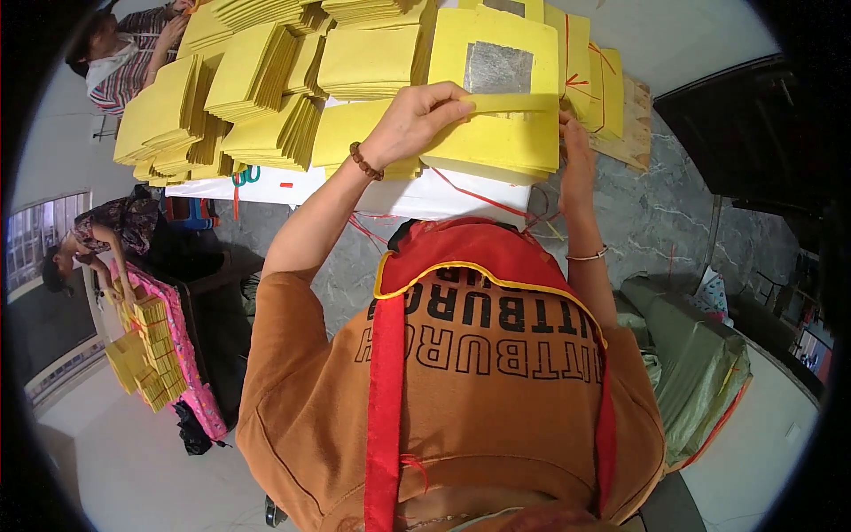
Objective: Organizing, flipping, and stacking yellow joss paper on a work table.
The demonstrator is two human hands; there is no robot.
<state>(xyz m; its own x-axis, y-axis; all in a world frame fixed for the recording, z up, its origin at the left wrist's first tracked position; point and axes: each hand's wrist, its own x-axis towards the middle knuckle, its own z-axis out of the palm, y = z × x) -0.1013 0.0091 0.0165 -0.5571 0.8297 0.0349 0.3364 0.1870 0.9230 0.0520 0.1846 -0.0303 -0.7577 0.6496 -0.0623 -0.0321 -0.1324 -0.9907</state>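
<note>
A thick stack of yellow paper sheets (496,146) lies at the near edge of a white table (355,186). My left hand (417,120) pinches a yellow paper strip (514,104) laid across the top of the stack. My right hand (574,146) presses against the stack's right side, where the strip ends. The top sheet (461,44) farther back bears a silver foil square (498,68).
Several fanned stacks of yellow sheets (257,80) cover the table beyond. Red string (479,199) trails off the table edge. A green sack (700,363) sits at my right. One person sits at the far left corner (124,53); another bends over yellow bundles (146,355) at left.
</note>
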